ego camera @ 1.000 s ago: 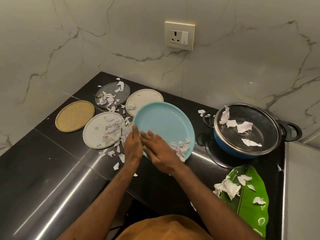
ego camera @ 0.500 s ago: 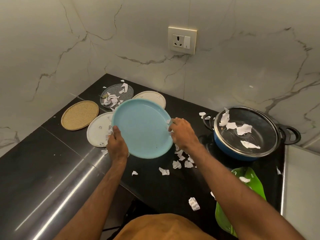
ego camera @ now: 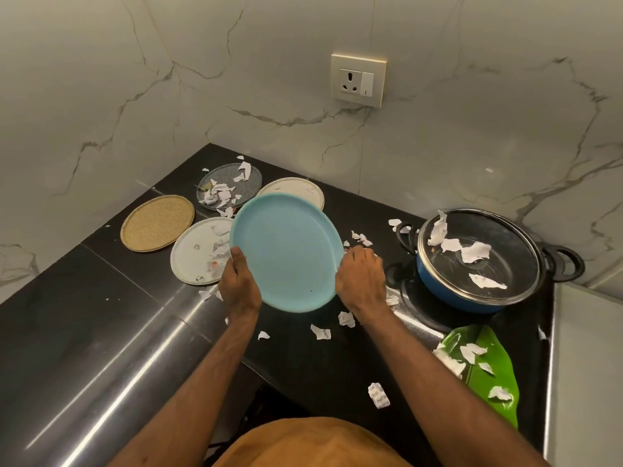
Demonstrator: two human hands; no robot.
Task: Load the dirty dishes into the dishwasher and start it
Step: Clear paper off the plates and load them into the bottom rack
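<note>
I hold a light blue plate (ego camera: 286, 251) tilted above the black counter (ego camera: 101, 315). My left hand (ego camera: 240, 284) grips its lower left rim with the thumb on the face. My right hand (ego camera: 361, 281) grips the right rim. The plate's face looks bare. Behind it lie a white plate (ego camera: 194, 254) with paper scraps, a grey speckled plate (ego camera: 229, 187) with scraps, a cream plate (ego camera: 296, 190) and a round woven mat (ego camera: 156, 222). A blue pot (ego camera: 472, 264) with a glass lid and scraps on it sits at the right.
Torn paper scraps (ego camera: 320, 332) lie scattered on the counter below the plate. A green leaf-shaped plate (ego camera: 488, 372) with scraps sits at the front right. Marble walls close the corner, with a wall socket (ego camera: 358, 79) above. A pale surface (ego camera: 586, 365) borders the counter's right edge.
The blue plate was tipped and the scraps swept off it onto the counter. My right hand moved from the plate's face to its right rim, and the plate rose slightly.
</note>
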